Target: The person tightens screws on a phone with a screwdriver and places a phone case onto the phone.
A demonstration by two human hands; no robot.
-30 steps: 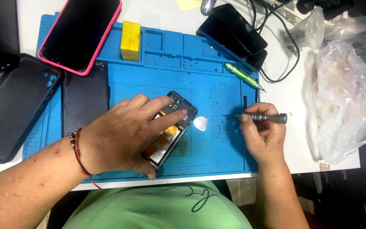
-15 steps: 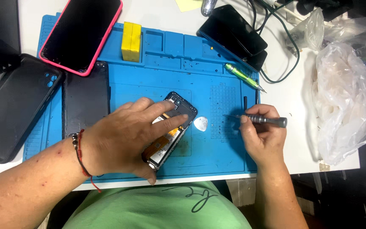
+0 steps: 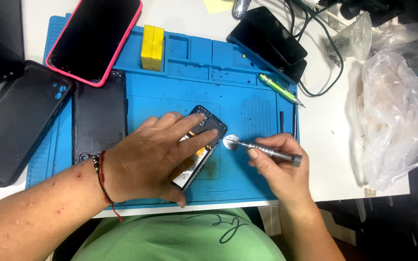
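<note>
Opened phone (image 3: 200, 151) lies back-up and tilted near the middle of the blue repair mat (image 3: 247, 92), its innards showing. I see my left hand (image 3: 153, 157) pressed flat over it, fingers (image 3: 195, 117) spread and released, not gripping, just pinning the phone down to the mat. A red cord bracelet (image 3: 101, 178) sits on that wrist. My right hand (image 3: 277, 166) is just beside the phone's right edge, its fingers clenched around a grey metal screwdriver (image 3: 269, 152) held almost level. The tool's tip points left, over a small white pick (image 3: 230, 141) that lies on the mat close to the phone's upper corner.

A black phone back cover (image 3: 98, 113) rests on the mat's left part, touching my left hand's side. Farther up, a phone in a pink case (image 3: 95, 36) lies screen-up, overlapping the mat's top left corner. A yellow block (image 3: 152, 41) stands in the tray section at the top of the mat. A black case (image 3: 13, 121) lies on the white worktop (image 3: 330, 140) off the mat's left edge. Two stacked dark phones (image 3: 269, 43) sit at the mat's upper right corner, with a green screwdriver (image 3: 281, 90) just below them. A crumpled clear plastic bag (image 3: 395, 116) lies at the right, well apart from my hands.
</note>
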